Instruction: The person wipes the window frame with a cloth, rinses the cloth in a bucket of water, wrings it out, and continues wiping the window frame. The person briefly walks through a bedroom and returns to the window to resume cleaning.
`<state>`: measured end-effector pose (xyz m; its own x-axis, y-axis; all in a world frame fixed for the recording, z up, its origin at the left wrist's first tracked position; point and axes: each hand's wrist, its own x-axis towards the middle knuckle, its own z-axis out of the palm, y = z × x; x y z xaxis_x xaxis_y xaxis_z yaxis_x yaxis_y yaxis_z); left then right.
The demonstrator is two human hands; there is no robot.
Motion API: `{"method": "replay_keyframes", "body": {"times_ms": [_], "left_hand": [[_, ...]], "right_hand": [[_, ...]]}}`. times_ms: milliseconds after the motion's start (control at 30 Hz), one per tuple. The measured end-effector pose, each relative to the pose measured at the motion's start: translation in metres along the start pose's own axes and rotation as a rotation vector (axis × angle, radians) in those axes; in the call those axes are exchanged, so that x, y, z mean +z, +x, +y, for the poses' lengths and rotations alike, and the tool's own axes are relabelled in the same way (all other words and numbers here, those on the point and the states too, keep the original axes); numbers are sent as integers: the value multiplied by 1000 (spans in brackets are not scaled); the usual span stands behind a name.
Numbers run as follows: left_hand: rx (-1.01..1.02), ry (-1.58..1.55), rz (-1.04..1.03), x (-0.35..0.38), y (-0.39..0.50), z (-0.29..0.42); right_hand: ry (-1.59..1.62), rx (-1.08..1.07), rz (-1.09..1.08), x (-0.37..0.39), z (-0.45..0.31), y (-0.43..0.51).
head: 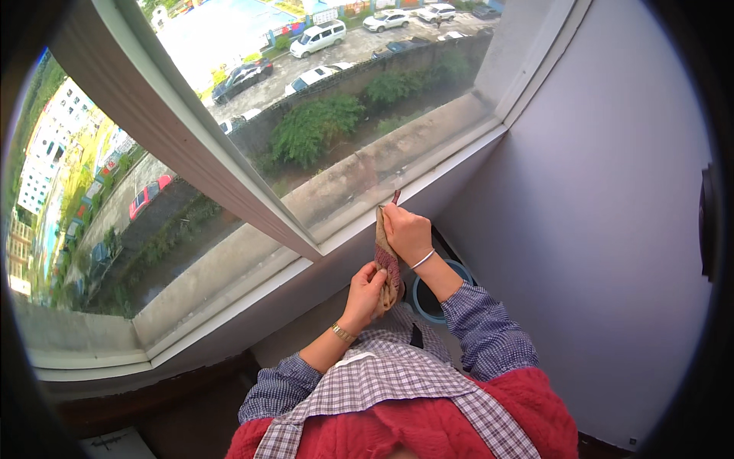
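A tan and maroon cloth (387, 261) is stretched between my two hands in front of the window. My right hand (408, 232) grips its upper end in a fist close to the white window frame (459, 154), and a maroon tip pokes out above the fist. Lower down, my left hand (365, 291) pinches the cloth between thumb and fingers, with the loose tan end bunched beneath. Behind both hands is the sill-side lower wall, and the glass pane (344, 166) rises beyond the frame.
Below my right forearm a blue-rimmed bucket (421, 307) stands on the floor in the corner. A thick window mullion (212, 137) divides the panes on the left. A pale wall (585, 246) closes the right side. Outside are parked cars and bushes (318, 129).
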<state>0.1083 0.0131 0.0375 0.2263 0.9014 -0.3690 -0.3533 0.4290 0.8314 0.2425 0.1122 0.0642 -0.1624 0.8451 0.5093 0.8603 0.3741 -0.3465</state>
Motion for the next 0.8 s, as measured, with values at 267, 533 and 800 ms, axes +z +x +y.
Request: {"method": "replay_keyframes", "body": {"times_ms": [267,533,800], "left_hand": [[176,138,82,-41,-32,6],[705,1190,154,1,-13,66],[932,1447,181,69,72,80]], "right_hand": [[331,82,-178,0,-50,-9],[888,574,-51,-49,64,-11],[478,669,-19,-82,136,8]]}}
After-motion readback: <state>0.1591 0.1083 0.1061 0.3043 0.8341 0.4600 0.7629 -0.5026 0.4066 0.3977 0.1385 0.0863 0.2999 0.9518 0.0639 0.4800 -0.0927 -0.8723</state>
